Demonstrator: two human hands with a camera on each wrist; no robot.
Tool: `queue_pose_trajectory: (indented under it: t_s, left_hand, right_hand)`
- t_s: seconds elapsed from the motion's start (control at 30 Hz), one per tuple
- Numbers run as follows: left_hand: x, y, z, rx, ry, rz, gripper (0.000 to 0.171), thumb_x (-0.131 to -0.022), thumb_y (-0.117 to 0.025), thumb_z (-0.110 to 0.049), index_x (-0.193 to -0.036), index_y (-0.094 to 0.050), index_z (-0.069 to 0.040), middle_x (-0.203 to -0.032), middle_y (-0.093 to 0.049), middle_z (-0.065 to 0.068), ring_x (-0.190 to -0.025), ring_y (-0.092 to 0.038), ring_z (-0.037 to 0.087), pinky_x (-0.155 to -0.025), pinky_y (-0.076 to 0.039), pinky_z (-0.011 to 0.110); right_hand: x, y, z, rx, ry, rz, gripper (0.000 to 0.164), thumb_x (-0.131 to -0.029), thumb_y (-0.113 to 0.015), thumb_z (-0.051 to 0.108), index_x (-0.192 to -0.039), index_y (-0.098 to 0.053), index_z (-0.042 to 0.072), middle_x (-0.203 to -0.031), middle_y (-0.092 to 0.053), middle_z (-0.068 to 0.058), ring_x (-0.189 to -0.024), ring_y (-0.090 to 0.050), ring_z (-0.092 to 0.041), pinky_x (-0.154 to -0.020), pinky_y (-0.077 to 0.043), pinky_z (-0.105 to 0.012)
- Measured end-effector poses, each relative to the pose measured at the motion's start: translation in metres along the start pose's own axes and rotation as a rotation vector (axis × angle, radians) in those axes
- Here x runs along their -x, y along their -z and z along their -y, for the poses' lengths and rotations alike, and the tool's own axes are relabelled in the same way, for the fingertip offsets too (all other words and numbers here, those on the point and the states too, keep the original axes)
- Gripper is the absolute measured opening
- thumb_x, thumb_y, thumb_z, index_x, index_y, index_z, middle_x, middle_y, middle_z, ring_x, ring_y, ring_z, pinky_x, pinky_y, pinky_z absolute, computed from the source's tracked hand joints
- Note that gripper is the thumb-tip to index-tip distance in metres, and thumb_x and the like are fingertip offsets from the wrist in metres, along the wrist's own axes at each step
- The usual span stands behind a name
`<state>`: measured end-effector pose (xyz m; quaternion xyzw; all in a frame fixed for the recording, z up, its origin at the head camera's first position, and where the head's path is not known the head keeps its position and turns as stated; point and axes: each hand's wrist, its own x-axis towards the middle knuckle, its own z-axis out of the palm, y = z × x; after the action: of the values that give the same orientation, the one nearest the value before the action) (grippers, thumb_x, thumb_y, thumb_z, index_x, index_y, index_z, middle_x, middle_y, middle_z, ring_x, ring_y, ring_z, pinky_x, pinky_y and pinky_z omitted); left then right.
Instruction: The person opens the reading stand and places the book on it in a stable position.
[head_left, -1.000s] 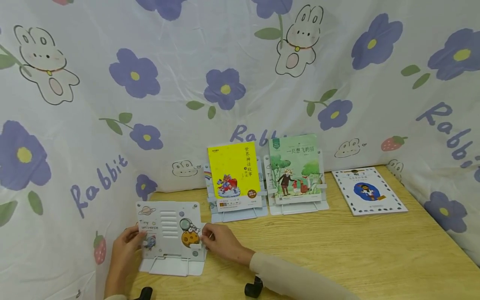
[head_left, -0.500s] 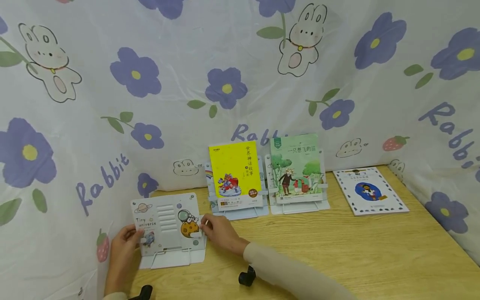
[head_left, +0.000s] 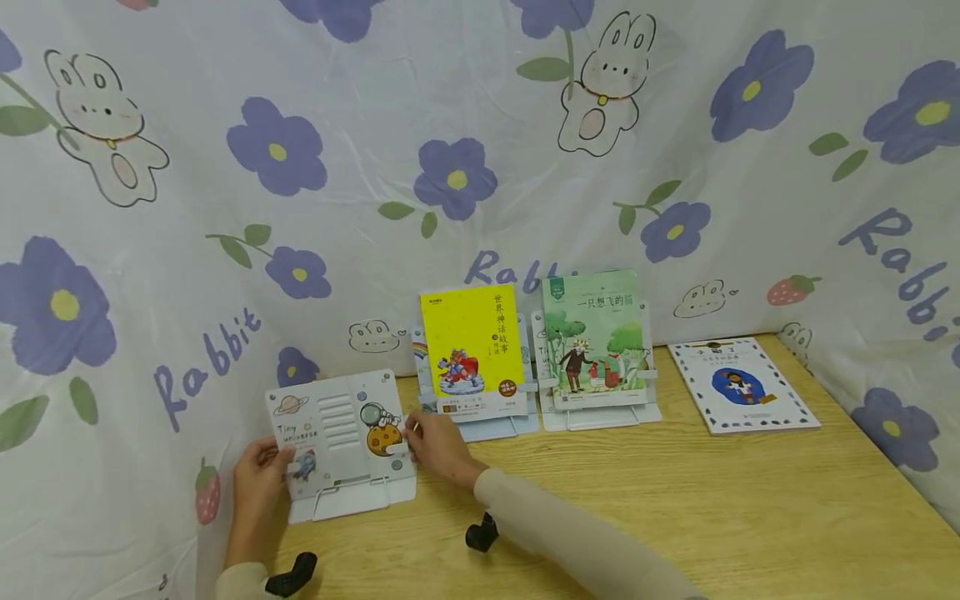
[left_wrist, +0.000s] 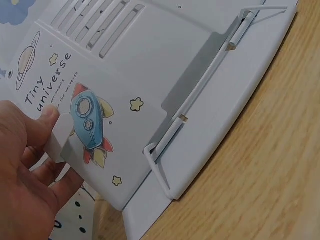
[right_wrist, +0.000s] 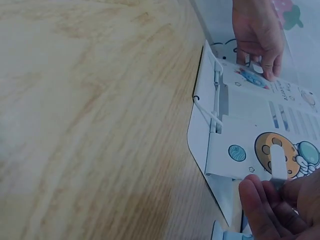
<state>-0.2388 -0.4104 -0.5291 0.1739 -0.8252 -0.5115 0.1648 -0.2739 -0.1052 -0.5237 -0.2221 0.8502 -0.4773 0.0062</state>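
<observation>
A white metal book stand (head_left: pixel 343 433), printed with "Tiny universe", a planet and an astronaut, stands upright and tilted back at the left of the table. My left hand (head_left: pixel 258 475) grips its left edge; in the left wrist view the thumb (left_wrist: pixel 48 117) lies on the front beside a small white clip (left_wrist: pixel 61 137). At the opposite edge my right hand (head_left: pixel 442 446) pinches the panel near the other clip (right_wrist: pixel 278 162), as the right wrist view shows. A wire rest (left_wrist: pixel 200 90) runs along the stand's foot. Fingertips behind the panel are partly hidden.
Behind to the right, a yellow book (head_left: pixel 472 346) and a green book (head_left: pixel 596 342) lean on two similar stands. Another book (head_left: pixel 742 383) lies flat at the far right of the wooden table (head_left: pixel 637 508). A rabbit-print curtain (head_left: pixel 360 108) borders the back and left.
Held by both hands, the white book stand has slid back toward the curtain and turned slightly, its right side now farther back. The books have not moved.
</observation>
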Motion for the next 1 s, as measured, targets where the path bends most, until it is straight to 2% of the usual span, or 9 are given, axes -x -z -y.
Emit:
queue_pose_trajectory:
  t_s: [0.1,0.2,0.37,0.5,0.6,0.8,0.93,1.0]
  left_hand:
    - [-0.005,-0.004,-0.001,-0.017,-0.018,-0.014,0.033,-0.107,-0.065,-0.013,-0.13,-0.06,0.009,-0.096,-0.069,-0.009,-0.079,-0.057,-0.008,-0.067,-0.05,0.012]
    - [-0.01,-0.009,-0.003,-0.042,-0.01,-0.027,0.033,-0.108,-0.064,-0.015,-0.131,-0.061,0.008,-0.103,-0.07,0.002,-0.079,-0.057,-0.005,-0.067,-0.049,0.012]
    - [-0.017,-0.017,-0.008,-0.059,0.037,-0.026,0.035,-0.109,-0.062,-0.018,-0.135,-0.059,0.005,-0.111,-0.066,0.008,-0.083,-0.057,0.001,-0.067,-0.049,0.014]
    - [-0.021,-0.023,-0.011,-0.062,0.043,-0.046,0.035,-0.108,-0.063,-0.016,-0.135,-0.06,0.006,-0.118,-0.066,0.017,-0.083,-0.055,0.0,-0.067,-0.046,0.013]
    - [-0.025,-0.025,-0.012,-0.073,0.028,-0.072,0.034,-0.107,-0.064,-0.013,-0.133,-0.06,0.008,-0.12,-0.065,0.021,-0.081,-0.053,-0.004,-0.066,-0.044,0.011]
    - [-0.032,-0.032,-0.013,-0.039,0.019,-0.107,0.033,-0.105,-0.066,-0.008,-0.131,-0.06,0.01,-0.117,-0.065,0.02,-0.078,-0.052,-0.007,-0.066,-0.044,0.009]
    - [-0.037,-0.037,-0.014,-0.01,0.018,-0.122,0.033,-0.104,-0.067,-0.007,-0.131,-0.06,0.011,-0.116,-0.065,0.019,-0.079,-0.053,-0.006,-0.067,-0.044,0.008]
    - [-0.039,-0.039,-0.015,0.008,0.035,-0.12,0.034,-0.105,-0.065,-0.008,-0.134,-0.059,0.01,-0.118,-0.063,0.017,-0.083,-0.054,-0.001,-0.067,-0.044,0.009]
  right_hand:
    - [-0.006,0.001,0.0,0.013,-0.021,-0.011,0.01,-0.11,-0.061,0.015,-0.107,-0.067,0.007,-0.077,-0.065,0.002,-0.058,-0.055,0.001,-0.055,-0.046,-0.014]
    - [-0.013,0.003,0.001,0.01,-0.051,-0.013,0.01,-0.11,-0.062,0.015,-0.107,-0.067,0.007,-0.078,-0.065,0.001,-0.058,-0.056,0.0,-0.055,-0.046,-0.014]
    - [-0.021,0.006,0.001,0.012,-0.091,-0.025,0.01,-0.109,-0.063,0.015,-0.104,-0.067,0.007,-0.076,-0.065,0.001,-0.057,-0.056,-0.002,-0.053,-0.046,-0.015]
    - [-0.023,0.007,0.002,-0.012,-0.105,-0.042,0.01,-0.108,-0.064,0.012,-0.107,-0.069,0.003,-0.079,-0.069,-0.004,-0.057,-0.059,-0.004,-0.053,-0.047,-0.017]
    - [-0.023,0.006,0.002,-0.015,-0.102,-0.072,0.013,-0.106,-0.066,0.009,-0.111,-0.074,0.001,-0.09,-0.075,-0.009,-0.065,-0.064,-0.007,-0.058,-0.051,-0.018]
    - [-0.026,0.006,0.002,0.037,-0.064,-0.118,0.019,-0.101,-0.069,0.005,-0.115,-0.079,-0.003,-0.107,-0.08,-0.014,-0.094,-0.073,-0.02,-0.08,-0.06,-0.026]
    - [-0.027,0.008,0.003,0.037,-0.074,-0.112,0.025,-0.098,-0.069,0.0,-0.121,-0.077,-0.005,-0.109,-0.079,-0.016,-0.1,-0.074,-0.023,-0.086,-0.062,-0.03]
    - [-0.028,0.009,0.003,0.021,-0.09,-0.101,0.028,-0.096,-0.068,-0.002,-0.123,-0.076,-0.006,-0.11,-0.079,-0.016,-0.1,-0.073,-0.022,-0.087,-0.062,-0.03]
